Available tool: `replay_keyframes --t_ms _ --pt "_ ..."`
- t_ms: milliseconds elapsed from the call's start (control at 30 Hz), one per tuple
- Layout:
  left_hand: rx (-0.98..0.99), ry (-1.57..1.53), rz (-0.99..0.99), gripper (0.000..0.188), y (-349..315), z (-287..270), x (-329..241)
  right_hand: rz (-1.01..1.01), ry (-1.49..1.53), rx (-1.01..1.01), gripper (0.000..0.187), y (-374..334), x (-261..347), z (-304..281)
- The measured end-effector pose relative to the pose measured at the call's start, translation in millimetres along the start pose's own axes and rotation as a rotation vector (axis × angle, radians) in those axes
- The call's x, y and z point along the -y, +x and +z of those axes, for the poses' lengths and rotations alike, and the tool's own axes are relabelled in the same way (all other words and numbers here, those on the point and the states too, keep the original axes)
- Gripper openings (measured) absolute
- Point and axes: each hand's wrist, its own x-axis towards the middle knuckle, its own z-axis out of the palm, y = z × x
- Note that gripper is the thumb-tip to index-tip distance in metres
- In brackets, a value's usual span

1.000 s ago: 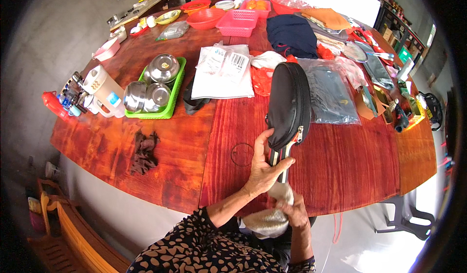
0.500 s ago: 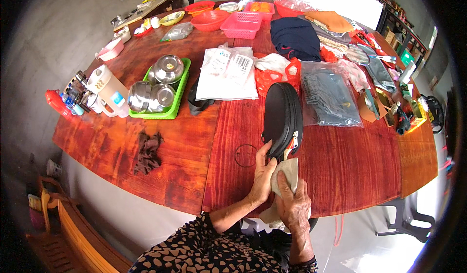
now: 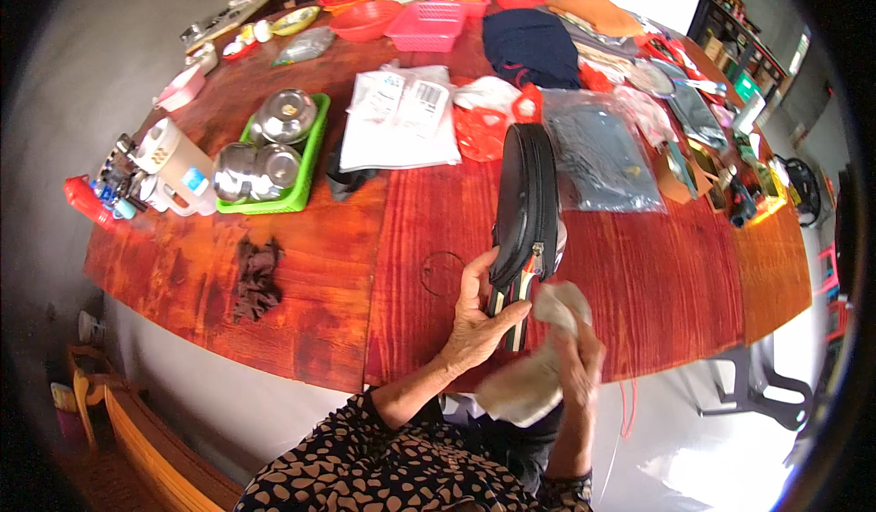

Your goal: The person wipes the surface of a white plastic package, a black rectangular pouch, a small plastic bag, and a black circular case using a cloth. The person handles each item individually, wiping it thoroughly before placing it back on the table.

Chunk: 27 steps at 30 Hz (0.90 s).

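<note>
My left hand is closed round two striped handles that stick out of a black zipped table tennis bat case. The case stands tilted on its narrow side view, its rounded end pointing away over the table, its zip and metal pull on the right. In my right hand a beige cloth is bunched, its upper part beside the handles and its lower part hanging, blurred by motion. Cloth and handles look slightly apart.
The red-brown wooden table carries a crumpled dark rag, a green basket of steel bowls, a beige jug, a white parcel bag and a clear-bagged grey garment. Pink and red baskets stand at the back.
The cloth has come off the lower end of the case and moved right with my right hand, uncovering the handles. My left hand has shifted slightly left, and the case has turned more edge-on.
</note>
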Motion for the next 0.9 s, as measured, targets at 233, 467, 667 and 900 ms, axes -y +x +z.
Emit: replay_keyframes --t_ms 233,467,667,900 --pt "0.012 -0.029 -0.061 0.081 -5 11 0 0.126 0.542 0.265 0.046 2 -21 31" --pt "-0.009 -0.120 -0.070 0.077 5 12 4 0.235 0.236 0.298 0.050 -16 -21 20" --pt "-0.019 -0.072 -0.145 0.069 19 -1 -8 -0.141 0.164 0.256 0.052 -14 19 -4" --pt "-0.084 -0.130 -0.018 0.045 14 6 11 -0.343 -0.446 0.035 0.047 20 32 31"
